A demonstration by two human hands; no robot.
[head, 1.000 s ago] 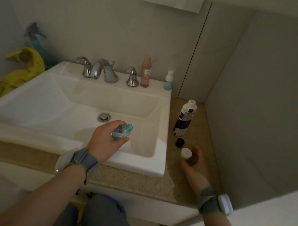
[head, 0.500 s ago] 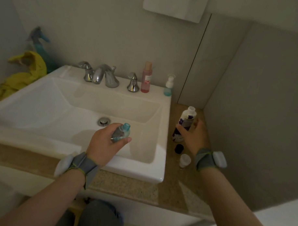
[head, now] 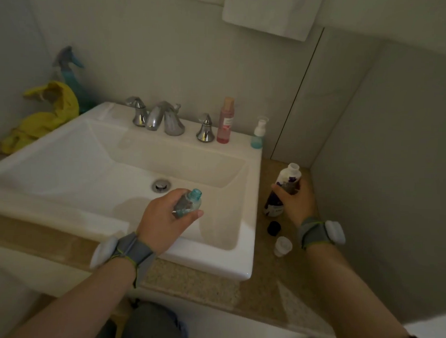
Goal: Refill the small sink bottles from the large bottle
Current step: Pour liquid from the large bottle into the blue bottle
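Left hand (head: 164,223): closed around a small teal-tinted bottle (head: 189,203), held tilted over the front part of the white sink basin (head: 116,165). The bottle's neck is uncapped and points up and away from the palm, past the thumb.

Right hand (head: 295,201): wrapped around the middle of the large bottle (head: 283,191), a white one with a dark purple label, open at the top. The bottle leans slightly; whether its base rests on the speckled countertop (head: 271,279) cannot be told. It sits right of the basin.

Just beneath the right wrist lie 2 loose caps on the countertop: a black cap (head: 274,228) nearer the large bottle and a white cap (head: 283,245) nearer the person. They lie close together; contact cannot be determined.

Both wrists carry grey bands with white units.

Beyond the left hand: the drain (head: 161,185), then a chrome faucet (head: 165,120) with 2 handles. Beyond, between the hands, a pink bottle (head: 225,121) and a small pump bottle (head: 258,133) stand on the sink's rear ledge. Far left of the left hand: a yellow cloth (head: 45,114) and a spray bottle (head: 68,67).
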